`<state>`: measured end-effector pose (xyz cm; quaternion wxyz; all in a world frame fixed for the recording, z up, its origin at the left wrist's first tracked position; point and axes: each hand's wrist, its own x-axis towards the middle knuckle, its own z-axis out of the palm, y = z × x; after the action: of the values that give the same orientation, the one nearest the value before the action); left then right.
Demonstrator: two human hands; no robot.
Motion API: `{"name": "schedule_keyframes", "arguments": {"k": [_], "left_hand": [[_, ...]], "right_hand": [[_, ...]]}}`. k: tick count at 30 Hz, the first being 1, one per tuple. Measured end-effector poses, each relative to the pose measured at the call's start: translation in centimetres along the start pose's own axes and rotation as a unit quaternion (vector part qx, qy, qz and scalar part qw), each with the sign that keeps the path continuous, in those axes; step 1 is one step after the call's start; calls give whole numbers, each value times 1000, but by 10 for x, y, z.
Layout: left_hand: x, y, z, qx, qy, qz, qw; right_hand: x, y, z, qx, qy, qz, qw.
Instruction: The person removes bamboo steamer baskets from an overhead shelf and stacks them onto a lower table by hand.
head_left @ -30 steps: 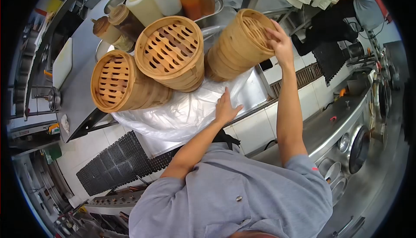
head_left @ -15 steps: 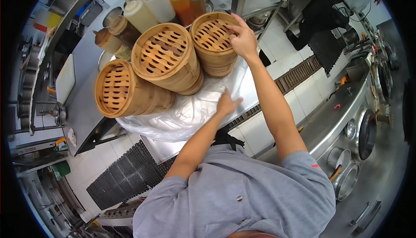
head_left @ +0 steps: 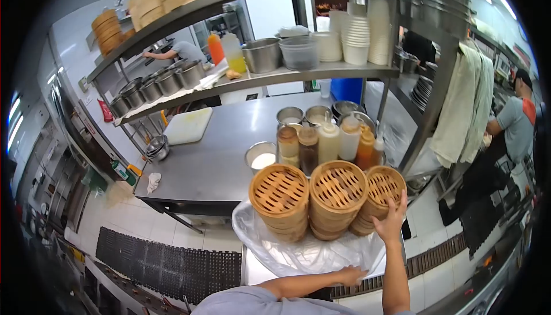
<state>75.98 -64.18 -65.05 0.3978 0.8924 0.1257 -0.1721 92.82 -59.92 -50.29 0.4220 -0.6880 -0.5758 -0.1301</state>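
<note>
Three stacks of round bamboo steamers stand side by side with slatted lids: a left stack (head_left: 279, 197), a middle stack (head_left: 337, 197) and a right stack (head_left: 379, 191). Under them crumpled clear plastic sheeting (head_left: 275, 260) covers a white surface. My right hand (head_left: 391, 220) lies with spread fingers against the right stack's near right side, thumb toward its front. Lower down, my left hand (head_left: 351, 275) is over the plastic's front edge, slightly blurred, fingers stretched to the right and holding nothing. Whether it touches the plastic I cannot tell.
Squeeze bottles (head_left: 329, 140) and metal bowls (head_left: 261, 155) crowd behind the stacks. A steel counter (head_left: 212, 154) bears a white cutting board (head_left: 187, 124). Above it runs a shelf (head_left: 258, 80) with pots and tubs. A co-worker (head_left: 512, 120) stands at the right.
My view has tilted up, bringing the shelves into sight. My right hand has shifted from the right stack's lid rim down to its side. My left hand stays low near the plastic.
</note>
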Motion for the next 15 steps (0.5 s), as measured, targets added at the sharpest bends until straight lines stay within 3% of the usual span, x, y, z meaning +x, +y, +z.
{"name": "schedule_keyframes", "arguments": {"k": [2, 3, 4, 6, 7, 8, 9, 10, 12, 14, 15], "left_hand": [[-47, -21, -20, 49, 35, 107, 992], [-99, -18, -74, -42, -64, 166, 983], [-148, -32, -108, -103, -68, 238, 963], [-279, -14, -238, -221, -144, 231, 936], [-338, -20, -297, -231, -40, 258, 937], [-385, -35, -336, -177, 201, 279, 922], [-416, -55, -378, -338, 367, 253, 829], [-434, -57, -439, -255, 499, 368, 742], [-479, -70, -571, -361, 531, 452, 619], [-506, -81, -670, -463, 572, 435, 519], [-513, -84, -707, -460, 606, 416, 498]], "right_hand": [[7, -10, -20, 34, -19, 9, 999], [7, -2, -25, 52, -4, 8, 999], [17, -4, -35, 11, 28, 9, 1000], [36, -7, -60, -76, 85, 17, 993], [49, -9, -69, -122, 111, 21, 986], [63, -23, -76, -152, 157, 21, 976], [75, -47, -82, -176, 180, 21, 968], [82, -71, -83, -197, 198, 28, 960], [88, -119, -78, -155, 206, 42, 965], [86, -163, -63, -117, 181, 53, 975], [82, -179, -58, -132, 156, 36, 978]]}}
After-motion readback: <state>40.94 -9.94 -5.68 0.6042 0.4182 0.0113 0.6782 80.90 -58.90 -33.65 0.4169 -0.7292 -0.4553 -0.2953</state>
